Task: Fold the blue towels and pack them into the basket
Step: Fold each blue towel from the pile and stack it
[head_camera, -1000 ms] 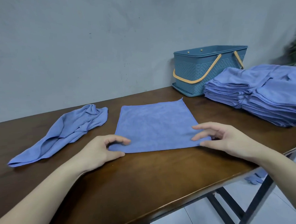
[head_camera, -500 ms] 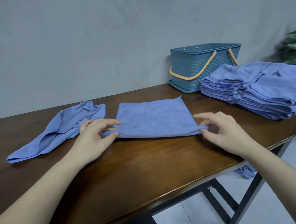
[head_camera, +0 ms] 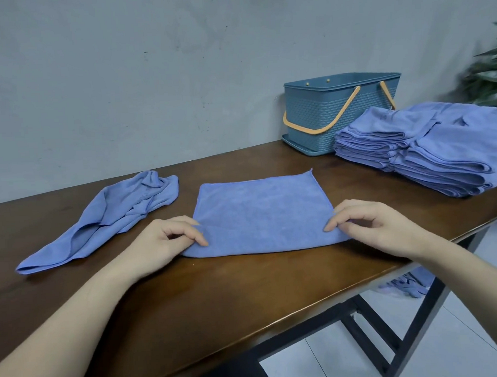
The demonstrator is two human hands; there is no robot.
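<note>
From the head camera, we see a flat blue towel (head_camera: 260,216) spread mid-desk (head_camera: 233,298), its near edge pinched at both corners: the left hand (head_camera: 161,242) clamped on the left corner, the right hand (head_camera: 373,225) on the right. A crumpled towel (head_camera: 105,221) lies to the left, well apart. At right, a stack of folded towels (head_camera: 429,147) sits just beside the blue basket (head_camera: 332,114), which stands against the wall (head_camera: 149,78).
</note>
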